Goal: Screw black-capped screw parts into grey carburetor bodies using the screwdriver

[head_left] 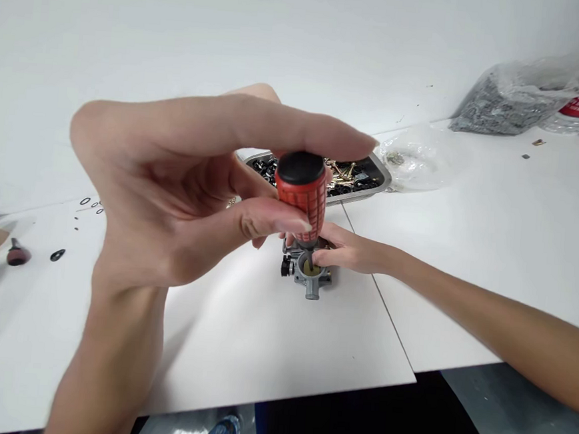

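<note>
— Screwdriver (301,194): my left hand (171,194) has its fingers (269,223) pinched on the ribbed red handle just under the black cap, thumb on one side, the rest spread loose above. It stands upright with its tip down in the small grey carburetor (310,272), which sits on the white tabletop (259,348).

— And your other hand?

— My right hand (352,249) has its fingers closed around the carburetor's far side, steadying it.

— What could slip?

— I judge the grip is light and high on the handle; if the tip isn't seated, it could skate out and nick the brass part or my right fingers beside it. The body could also tip, since only one side is held.

— What can't you make out?

— The shaft and tip are hidden behind the handle and my fingers, so I can't tell what it engages. The parts in the metal tray (380,177) behind are too small to name.
</note>
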The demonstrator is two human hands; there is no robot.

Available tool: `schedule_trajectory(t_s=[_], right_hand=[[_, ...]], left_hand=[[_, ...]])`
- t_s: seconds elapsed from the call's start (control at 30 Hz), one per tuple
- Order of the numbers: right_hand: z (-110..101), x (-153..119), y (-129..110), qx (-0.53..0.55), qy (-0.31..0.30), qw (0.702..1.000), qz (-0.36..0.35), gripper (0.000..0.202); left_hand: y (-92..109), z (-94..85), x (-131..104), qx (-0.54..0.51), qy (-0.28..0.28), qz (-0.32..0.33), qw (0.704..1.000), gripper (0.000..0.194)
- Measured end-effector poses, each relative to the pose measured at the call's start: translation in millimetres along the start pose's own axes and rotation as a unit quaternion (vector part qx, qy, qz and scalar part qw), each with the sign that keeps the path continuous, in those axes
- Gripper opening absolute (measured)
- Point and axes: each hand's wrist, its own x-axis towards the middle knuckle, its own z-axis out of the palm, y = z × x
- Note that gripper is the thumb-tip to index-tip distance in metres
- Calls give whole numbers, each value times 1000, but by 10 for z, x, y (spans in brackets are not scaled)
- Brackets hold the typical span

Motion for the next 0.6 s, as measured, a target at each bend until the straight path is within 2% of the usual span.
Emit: schedule_trajectory(t_s=[0.43,0.6], right_hand=[[-1,-17,-22,2,-11,1000,0,28],[-8,-7,5,-12,-2,1000,-10,28]], left_hand=[[-69,-58,59,-16,-17,15,1000,59],[-120,-52,65,-48,-5,58,997,68]])
